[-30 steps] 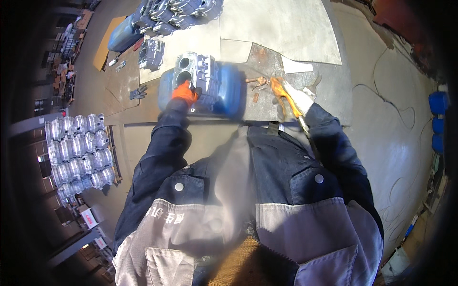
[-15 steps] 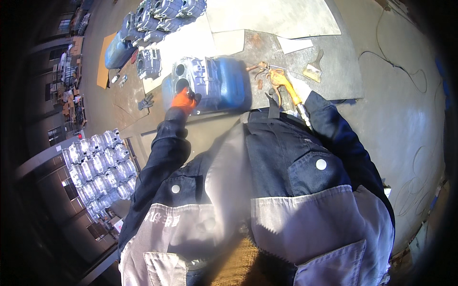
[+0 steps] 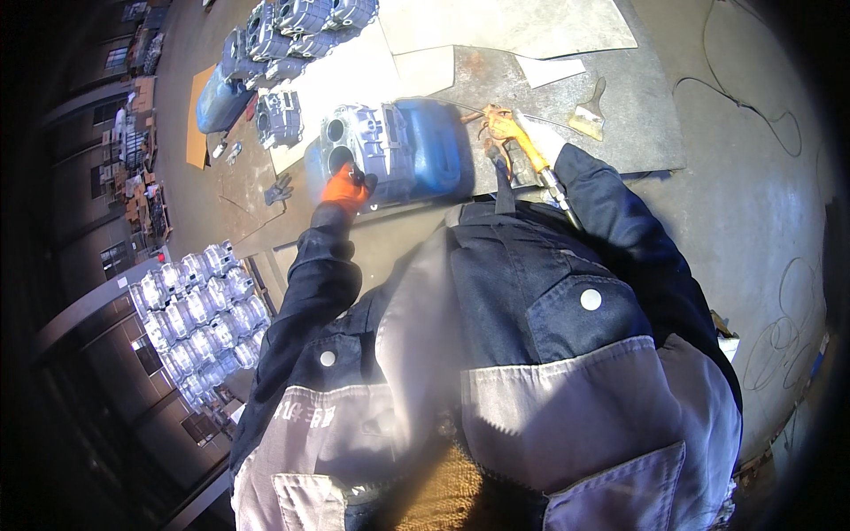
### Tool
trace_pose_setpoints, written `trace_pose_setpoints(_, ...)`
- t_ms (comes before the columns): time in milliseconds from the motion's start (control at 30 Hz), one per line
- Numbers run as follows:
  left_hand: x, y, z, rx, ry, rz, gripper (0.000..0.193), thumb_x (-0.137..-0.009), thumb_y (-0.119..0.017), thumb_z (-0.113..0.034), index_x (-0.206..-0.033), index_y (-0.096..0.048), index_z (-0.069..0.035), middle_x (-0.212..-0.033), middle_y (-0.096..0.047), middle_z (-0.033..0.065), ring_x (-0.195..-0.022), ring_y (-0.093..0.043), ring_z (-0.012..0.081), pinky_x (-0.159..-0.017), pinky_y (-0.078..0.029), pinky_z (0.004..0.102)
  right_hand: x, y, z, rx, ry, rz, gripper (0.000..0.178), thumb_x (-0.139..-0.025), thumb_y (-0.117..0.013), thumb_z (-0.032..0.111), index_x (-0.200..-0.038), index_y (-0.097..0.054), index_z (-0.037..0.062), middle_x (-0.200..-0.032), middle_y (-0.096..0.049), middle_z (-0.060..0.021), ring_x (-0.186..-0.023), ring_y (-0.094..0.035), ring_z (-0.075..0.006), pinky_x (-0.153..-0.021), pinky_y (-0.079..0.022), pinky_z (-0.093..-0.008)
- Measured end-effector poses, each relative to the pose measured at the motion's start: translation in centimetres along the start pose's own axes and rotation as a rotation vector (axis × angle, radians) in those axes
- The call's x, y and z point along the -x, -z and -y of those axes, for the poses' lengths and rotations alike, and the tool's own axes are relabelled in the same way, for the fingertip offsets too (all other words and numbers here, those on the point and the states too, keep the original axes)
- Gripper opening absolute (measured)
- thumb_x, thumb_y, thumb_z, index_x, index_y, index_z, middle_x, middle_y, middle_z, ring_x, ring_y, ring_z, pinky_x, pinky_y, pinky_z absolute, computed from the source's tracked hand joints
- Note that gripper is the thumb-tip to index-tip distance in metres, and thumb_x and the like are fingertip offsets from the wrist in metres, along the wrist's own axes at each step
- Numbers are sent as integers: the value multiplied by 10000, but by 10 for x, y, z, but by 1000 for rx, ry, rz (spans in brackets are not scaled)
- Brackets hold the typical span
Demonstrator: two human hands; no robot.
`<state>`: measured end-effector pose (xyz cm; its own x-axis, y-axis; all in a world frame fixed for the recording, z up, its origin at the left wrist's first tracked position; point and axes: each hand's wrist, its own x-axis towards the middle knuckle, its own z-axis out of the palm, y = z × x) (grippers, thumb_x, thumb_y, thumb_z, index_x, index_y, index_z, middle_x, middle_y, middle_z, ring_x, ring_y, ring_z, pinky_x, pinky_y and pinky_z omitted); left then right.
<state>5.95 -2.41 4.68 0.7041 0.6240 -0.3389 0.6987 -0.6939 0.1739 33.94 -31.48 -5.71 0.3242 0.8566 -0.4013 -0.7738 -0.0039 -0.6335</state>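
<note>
My left hand (image 3: pixel 346 188), in an orange glove with dark fingertips, is closed on the near edge of a grey cast-metal housing (image 3: pixel 379 142), beside one of its round openings. Against the housing lies a blue plastic container (image 3: pixel 434 149) on the work surface. My right hand (image 3: pixel 543 140), washed out by glare, is wrapped round a yellow-orange air blow gun (image 3: pixel 522 142). A metal hose fitting (image 3: pixel 558 190) hangs from the gun's lower end toward my body. The gun's front points left, toward the container; its thin nozzle is hard to make out.
Several more castings (image 3: pixel 279 53) are stacked at the far left, by another blue container (image 3: pixel 221 99). A brush (image 3: pixel 589 115) lies right of the gun, and a dark glove (image 3: pixel 278 189) lies left. Shiny parts (image 3: pixel 199 310) stand in rows lower left. A cable (image 3: pixel 735 119) crosses the floor.
The view has shifted slightly. The blow gun in my right hand has moved a little left and away from me, and its thin nozzle shows less. My left hand stays on the housing.
</note>
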Motion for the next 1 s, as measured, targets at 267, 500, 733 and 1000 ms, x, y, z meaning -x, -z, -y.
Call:
trace_pose_setpoints(267, -1, 2, -3, -25, 29, 22, 448, -820, -636, -447, -1066, -547, -83, -902, -679, 146, -887, -644, 370, -749, -502, 444, 3, 4, 9, 580, -20, -50, 474, -1053, -250, 325, -1282, -499, -6, -1202, -599, -132, -1044, -568, -167, -909, -439, -267)
trace_pose_setpoints(500, -2, 1, -3, -5, 8, 14, 412, -821, -643, -420, -1027, -559, -73, -873, -667, 154, -865, -638, 375, -730, -495, 437, 16, 10, 21, 247, 10, 60, 480, -995, -412, 362, -1272, -513, -16, -1264, -560, -108, -1159, -516, -165, -1004, -370, -250)
trace_pose_setpoints(733, -1, -2, 1, 10, -67, -31, 406, -831, -643, -397, -1053, -546, -71, -839, -654, 138, -810, -634, 354, -708, -487, 424, 24, -3, 39, 208, -72, -90, 531, -993, -421, 476, -1198, -594, 18, -1030, -644, -62, -847, -570, -103, -732, -465, -241)
trace_pose_setpoints(1000, 1, -3, 2, 25, -50, -53, 436, -832, -643, -405, -1089, -543, -67, -850, -660, 128, -825, -642, 345, -716, -489, 420, 14, -4, 34, 179, -113, -139, 490, -1016, -399, 411, -1199, -591, -1, -1058, -649, -64, -895, -585, -105, -773, -466, -229)
